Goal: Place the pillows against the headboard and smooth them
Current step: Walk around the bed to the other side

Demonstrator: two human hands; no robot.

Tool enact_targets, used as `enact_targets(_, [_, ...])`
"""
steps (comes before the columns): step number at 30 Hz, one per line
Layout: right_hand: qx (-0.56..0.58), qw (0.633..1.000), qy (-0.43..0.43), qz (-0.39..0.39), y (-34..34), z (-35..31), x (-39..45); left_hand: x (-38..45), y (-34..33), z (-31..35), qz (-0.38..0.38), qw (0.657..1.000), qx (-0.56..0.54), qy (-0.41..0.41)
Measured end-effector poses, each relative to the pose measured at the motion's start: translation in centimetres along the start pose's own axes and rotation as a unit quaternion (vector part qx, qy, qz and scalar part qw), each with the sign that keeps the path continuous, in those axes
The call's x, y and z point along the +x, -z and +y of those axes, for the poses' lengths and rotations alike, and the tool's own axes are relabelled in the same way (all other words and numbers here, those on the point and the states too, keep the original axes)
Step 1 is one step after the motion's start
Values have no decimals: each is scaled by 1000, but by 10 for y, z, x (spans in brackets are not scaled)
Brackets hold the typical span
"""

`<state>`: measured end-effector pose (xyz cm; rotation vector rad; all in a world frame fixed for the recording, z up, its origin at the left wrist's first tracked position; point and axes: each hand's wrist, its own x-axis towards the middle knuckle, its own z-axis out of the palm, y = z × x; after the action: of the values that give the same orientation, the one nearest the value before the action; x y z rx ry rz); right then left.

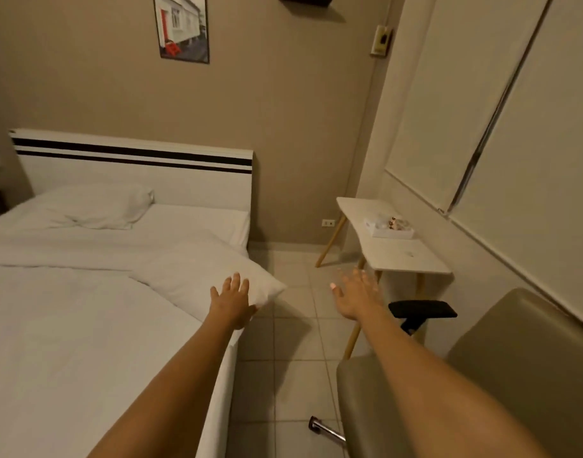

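A white pillow lies askew near the bed's right edge, one corner hanging over the side above the floor. My left hand is stretched out with fingers spread, resting at that pillow's near corner. My right hand hovers open over the tiled floor, to the right of the pillow and apart from it, slightly blurred. A second white pillow lies rumpled on the left against the white headboard with two black stripes. White sheets cover the bed.
A narrow white table on wooden legs with a small white tray stands against the right wall. A beige office chair with a black armrest sits at the lower right. A tiled floor strip runs between bed and chair.
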<state>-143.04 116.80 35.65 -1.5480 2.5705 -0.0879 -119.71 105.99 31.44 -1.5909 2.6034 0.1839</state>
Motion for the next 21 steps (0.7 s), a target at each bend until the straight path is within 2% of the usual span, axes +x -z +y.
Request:
enact_targets(11, [-21, 994, 107, -17, -7, -38, 212, 145, 18, -17, -15, 992, -26, 122])
enact_targets(21, [-38, 977, 193, -78, -47, -109, 321, 211, -11, -85, -63, 970, -49, 230])
